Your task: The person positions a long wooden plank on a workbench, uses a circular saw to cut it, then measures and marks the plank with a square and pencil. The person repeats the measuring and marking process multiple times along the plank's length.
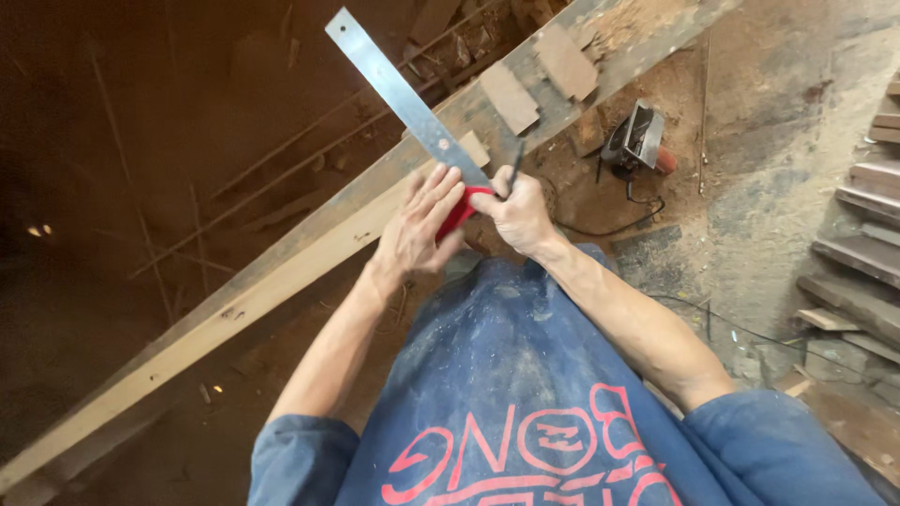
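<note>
Pressing down on a long wooden beam, the left hand lies flat with its fingers spread, and it rests on the red handle of a metal square. The shiny metal blade of that square lies across the beam and sticks out past its far edge, toward the dark side. The right hand is just beside the left hand, right at the near edge of the beam, and it is closed around a thin dark pencil whose tip points up at the beam beside the blade. The beam runs slanted across the whole view. Two small flat wood pieces lie on top of the beam, further up it from the hands. No boxes or bins show here. Below the beam, on the near side, the floor is dirt and sawdust. A power saw sits on that floor close to the beam, and its black cord curls along the ground. Far off from the beam, wooden planks are stacked in a row. The far side of the beam is very dark, with thin rods crossing there.
</note>
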